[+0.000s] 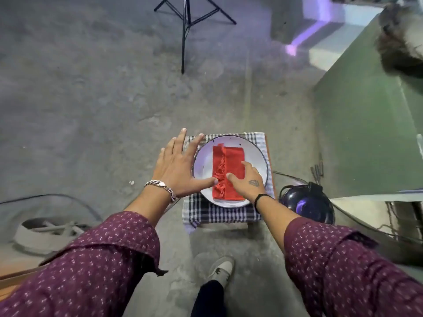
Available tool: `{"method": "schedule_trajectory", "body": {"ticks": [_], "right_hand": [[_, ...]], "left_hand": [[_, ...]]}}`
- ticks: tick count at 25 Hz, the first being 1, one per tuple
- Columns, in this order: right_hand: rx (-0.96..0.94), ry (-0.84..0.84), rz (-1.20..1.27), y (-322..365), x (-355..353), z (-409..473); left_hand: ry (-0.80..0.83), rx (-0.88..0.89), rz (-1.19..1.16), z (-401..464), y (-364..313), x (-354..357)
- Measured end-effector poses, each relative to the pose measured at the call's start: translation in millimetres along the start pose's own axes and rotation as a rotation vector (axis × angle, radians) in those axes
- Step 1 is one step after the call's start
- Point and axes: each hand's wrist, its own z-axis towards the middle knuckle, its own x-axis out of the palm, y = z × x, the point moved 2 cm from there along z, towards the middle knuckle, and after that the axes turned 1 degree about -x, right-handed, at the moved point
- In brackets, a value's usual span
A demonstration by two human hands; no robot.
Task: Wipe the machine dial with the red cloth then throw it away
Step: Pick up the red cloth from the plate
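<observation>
Head view: the red cloth lies folded flat in the middle of a white plate, and the plate sits on a checked towel over a small stool. Right hand is down on the cloth's near right part, fingers pressing it, not clenched. Left hand is spread wide at the plate's left rim, thumb tip touching the cloth's edge, grasping nothing.
</observation>
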Motion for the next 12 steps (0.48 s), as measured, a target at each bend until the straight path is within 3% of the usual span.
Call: {"method": "schedule_trajectory", "body": {"ticks": [3,6,12], "right_hand": [[0.164,-0.076,0.101,4,19,16],[0.313,-0.075,0.373,4,27,26],[0.164,-0.058,0.847,22,-17,14]], "left_hand": [[0.010,-0.012,0.035,10,14,8],[0.014,-0.010,0.039,19,18,14],[0.038,0.065,0.052,31,-18,1]]}}
